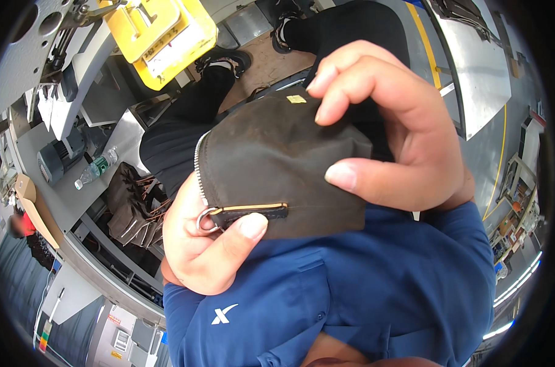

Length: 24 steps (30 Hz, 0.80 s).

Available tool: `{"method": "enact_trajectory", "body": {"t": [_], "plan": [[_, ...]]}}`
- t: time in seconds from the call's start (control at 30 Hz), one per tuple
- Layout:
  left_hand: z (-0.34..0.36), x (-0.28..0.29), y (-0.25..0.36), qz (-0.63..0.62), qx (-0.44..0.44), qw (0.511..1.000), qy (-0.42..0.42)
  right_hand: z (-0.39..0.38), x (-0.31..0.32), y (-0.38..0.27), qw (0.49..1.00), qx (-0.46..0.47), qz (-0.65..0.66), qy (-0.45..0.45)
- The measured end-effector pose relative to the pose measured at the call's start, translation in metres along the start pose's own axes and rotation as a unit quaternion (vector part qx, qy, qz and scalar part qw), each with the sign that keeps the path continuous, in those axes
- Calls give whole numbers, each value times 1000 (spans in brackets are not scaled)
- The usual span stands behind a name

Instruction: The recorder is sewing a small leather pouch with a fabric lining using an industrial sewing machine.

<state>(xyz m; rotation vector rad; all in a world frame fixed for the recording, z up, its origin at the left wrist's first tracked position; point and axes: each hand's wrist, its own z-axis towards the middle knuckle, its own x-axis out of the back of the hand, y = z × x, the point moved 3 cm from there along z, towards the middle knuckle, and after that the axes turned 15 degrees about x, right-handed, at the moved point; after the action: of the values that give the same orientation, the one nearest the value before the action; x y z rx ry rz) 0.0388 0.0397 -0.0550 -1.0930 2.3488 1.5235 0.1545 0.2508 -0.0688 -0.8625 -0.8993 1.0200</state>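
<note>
The dark pouch [277,159] is before the blue shirt [369,275], its zipper [198,160], tab [279,211] and metal ring [200,220] seemingly already attached, gripped by the left hand [198,248], while the right hand [412,128] curls against it, whether gripping, and what work remains, I cannot tell.

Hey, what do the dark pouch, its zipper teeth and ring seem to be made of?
Pouch: perhaps leather or imitation leather, matte dark brown, softly creased. Zipper teeth: likely metal, silvery and shiny. Ring: probably metal, polished, showing bright highlights.
</note>
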Motion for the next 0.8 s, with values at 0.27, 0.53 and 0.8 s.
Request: {"method": "enact_trajectory", "body": {"t": [0.27, 0.53, 0.8], "plan": [[-5, 6, -5, 20, -14, 1000, 15, 0, 0, -1, 1000, -4, 12, -6], [4, -3, -4, 68, 16, 996, -53, 13, -18, -17, 985, 4, -153, -75], [4, 0, -18, -50, 93, 993, -54, 9, -26, -9, 982, -23, -129, -134]]}}
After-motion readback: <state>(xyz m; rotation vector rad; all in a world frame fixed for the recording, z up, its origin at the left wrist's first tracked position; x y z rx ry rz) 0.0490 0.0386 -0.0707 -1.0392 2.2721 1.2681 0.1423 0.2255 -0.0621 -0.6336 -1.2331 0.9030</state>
